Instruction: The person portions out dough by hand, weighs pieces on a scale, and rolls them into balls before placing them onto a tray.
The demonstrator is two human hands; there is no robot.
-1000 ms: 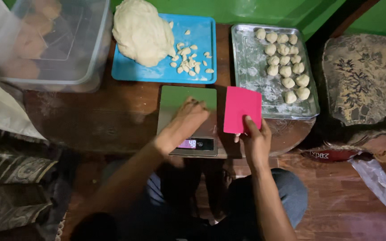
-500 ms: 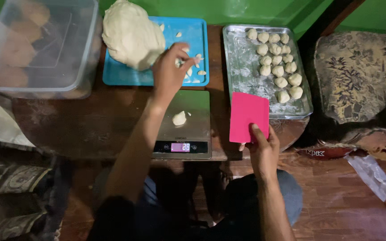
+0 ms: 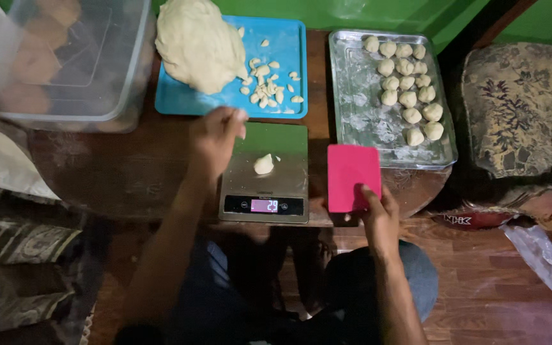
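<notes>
While our left hand (image 3: 215, 137) hovers with fingers curled together just left of the kitchen scale (image 3: 264, 172), it holds nothing we can make out. 1 small dough piece (image 3: 263, 164) sits on the scale's plate. Our right hand (image 3: 378, 214) is clamped on the lower edge of a pink scraper (image 3: 352, 177) at the table (image 3: 122, 166) edge. Behind lie the blue tray (image 3: 225, 102) with the big dough mass (image 3: 196, 45), and a metal tray (image 3: 365, 108) of dough balls (image 3: 407, 80).
</notes>
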